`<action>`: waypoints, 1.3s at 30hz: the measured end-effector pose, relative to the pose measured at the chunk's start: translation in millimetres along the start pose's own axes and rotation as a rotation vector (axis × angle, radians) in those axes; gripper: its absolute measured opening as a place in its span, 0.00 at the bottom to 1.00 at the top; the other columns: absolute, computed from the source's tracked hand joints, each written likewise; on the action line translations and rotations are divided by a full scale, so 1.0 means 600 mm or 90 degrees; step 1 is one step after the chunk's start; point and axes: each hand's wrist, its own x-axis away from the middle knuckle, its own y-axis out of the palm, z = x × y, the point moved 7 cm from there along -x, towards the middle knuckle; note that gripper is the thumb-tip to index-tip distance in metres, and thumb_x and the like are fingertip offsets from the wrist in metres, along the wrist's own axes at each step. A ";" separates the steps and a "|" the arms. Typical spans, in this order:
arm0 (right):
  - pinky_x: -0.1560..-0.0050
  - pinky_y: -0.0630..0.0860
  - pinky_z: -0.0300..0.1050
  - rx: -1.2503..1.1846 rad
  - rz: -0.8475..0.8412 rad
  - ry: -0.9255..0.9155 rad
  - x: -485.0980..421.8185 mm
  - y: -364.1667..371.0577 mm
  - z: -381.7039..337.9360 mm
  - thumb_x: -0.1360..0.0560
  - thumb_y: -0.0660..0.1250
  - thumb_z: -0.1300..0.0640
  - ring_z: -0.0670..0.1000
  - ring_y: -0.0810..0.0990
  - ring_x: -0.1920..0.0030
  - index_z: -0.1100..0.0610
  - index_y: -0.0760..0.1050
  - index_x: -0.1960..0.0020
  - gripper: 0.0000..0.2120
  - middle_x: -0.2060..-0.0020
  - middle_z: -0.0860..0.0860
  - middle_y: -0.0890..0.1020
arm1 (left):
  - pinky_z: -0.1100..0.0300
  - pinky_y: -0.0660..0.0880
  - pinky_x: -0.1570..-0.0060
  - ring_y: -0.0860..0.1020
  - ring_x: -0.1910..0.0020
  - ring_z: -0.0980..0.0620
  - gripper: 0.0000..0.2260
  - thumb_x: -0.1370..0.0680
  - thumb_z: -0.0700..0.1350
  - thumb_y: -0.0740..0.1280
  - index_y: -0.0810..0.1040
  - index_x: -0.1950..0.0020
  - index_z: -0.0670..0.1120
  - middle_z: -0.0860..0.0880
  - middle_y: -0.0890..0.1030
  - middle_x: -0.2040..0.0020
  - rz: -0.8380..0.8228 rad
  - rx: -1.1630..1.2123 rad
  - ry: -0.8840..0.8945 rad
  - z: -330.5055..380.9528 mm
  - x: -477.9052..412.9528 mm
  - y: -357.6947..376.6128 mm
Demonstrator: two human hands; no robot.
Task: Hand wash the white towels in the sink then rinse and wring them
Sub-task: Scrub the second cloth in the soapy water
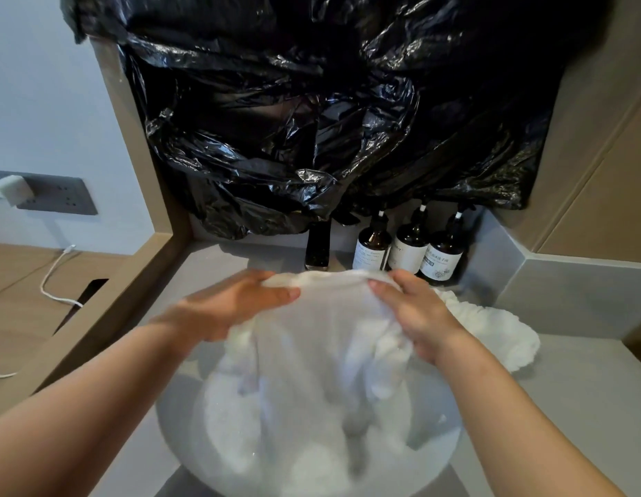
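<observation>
The white towel (322, 317) hangs from its top edge, which is bunched between both sets of fingers. Its lower part trails down into the sink (164, 417) directly below them, where foamy water shows. The left hand (236, 303) has its fingers (276, 292) curled over the hem with the thumb pinching beneath. The right hand (415, 310) grips the same hem, its fingers (383, 288) folded over the cloth. Holding it by the hem over the basin likely lets suds drain back and readies it for rubbing or dunking. Just beyond the right fingers, a second white towel (498, 328) lies crumpled on the surface (580, 389), probably set aside for its turn. Past the fingertips stand a dark tap (317, 249) and three brown bottles (408, 245), under black plastic sheeting (311, 120).
</observation>
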 end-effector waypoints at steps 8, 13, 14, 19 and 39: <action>0.58 0.74 0.49 -0.097 0.085 -0.086 0.009 -0.028 -0.178 0.22 0.64 0.58 0.54 0.77 0.63 0.55 0.74 0.60 0.08 0.66 0.53 0.78 | 0.57 0.81 0.62 0.83 0.62 0.49 0.08 0.22 0.46 0.63 0.79 0.48 0.45 0.47 0.85 0.60 0.078 0.196 0.129 0.140 0.002 -0.017; 0.60 0.78 0.47 -0.148 0.084 -0.179 0.036 -0.040 -0.275 0.23 0.65 0.59 0.52 0.80 0.63 0.55 0.76 0.58 0.05 0.64 0.52 0.80 | 0.55 0.81 0.59 0.83 0.60 0.48 0.11 0.20 0.48 0.62 0.79 0.46 0.44 0.45 0.84 0.57 0.077 0.231 0.187 0.208 0.013 -0.027; 0.59 0.78 0.47 -0.139 0.092 -0.200 0.040 -0.045 -0.286 0.23 0.66 0.59 0.52 0.80 0.61 0.55 0.76 0.58 0.04 0.63 0.53 0.81 | 0.53 0.81 0.56 0.83 0.56 0.46 0.13 0.22 0.50 0.65 0.79 0.43 0.44 0.43 0.84 0.53 0.071 0.248 0.197 0.214 0.015 -0.029; 0.60 0.74 0.45 -0.037 0.079 -0.163 0.027 -0.045 -0.211 0.24 0.66 0.58 0.52 0.77 0.63 0.54 0.75 0.60 0.07 0.65 0.53 0.78 | 0.56 0.81 0.61 0.83 0.60 0.47 0.14 0.29 0.48 0.67 0.80 0.47 0.42 0.44 0.85 0.57 0.071 0.216 0.166 0.144 0.015 -0.011; 0.50 0.71 0.42 0.810 -0.546 0.295 0.077 0.093 0.311 0.28 0.69 0.48 0.55 0.78 0.45 0.56 0.77 0.39 0.20 0.43 0.53 0.79 | 0.55 0.71 0.40 0.76 0.39 0.46 0.35 0.31 0.60 0.72 0.67 0.29 0.48 0.47 0.77 0.36 -0.305 -0.631 -0.434 -0.325 0.009 0.090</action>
